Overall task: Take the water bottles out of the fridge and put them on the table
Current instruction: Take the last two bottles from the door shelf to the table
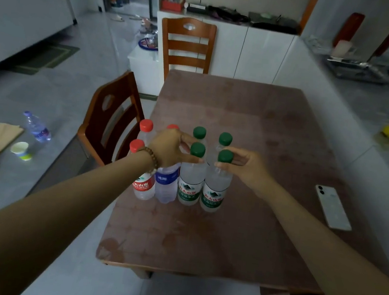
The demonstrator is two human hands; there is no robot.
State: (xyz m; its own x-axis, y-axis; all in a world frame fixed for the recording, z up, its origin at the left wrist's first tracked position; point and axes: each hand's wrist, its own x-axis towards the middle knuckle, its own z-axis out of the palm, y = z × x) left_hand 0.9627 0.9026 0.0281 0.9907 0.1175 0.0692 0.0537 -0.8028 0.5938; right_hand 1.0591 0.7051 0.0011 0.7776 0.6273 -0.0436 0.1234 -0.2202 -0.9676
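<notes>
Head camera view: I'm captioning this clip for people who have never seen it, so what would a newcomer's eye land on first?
First, the cluster of water bottles standing in two rows at the table's left edge, with red caps on the left and green caps on the right. Both hands meet over it: the left hand and right hand at the near green-capped bottles' necks. A white phone lies to the right.

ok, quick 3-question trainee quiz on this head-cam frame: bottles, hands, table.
1. True or false: every plastic water bottle on the brown table stands upright.
2. How many green screw caps show?
3. The white smartphone lies on which side of the bottle group: A the left hand's, B the right hand's?

Key:
1. True.
2. Four; the left hand pinches one near-row green-capped bottle, the right hand the other.
3. B.
</notes>
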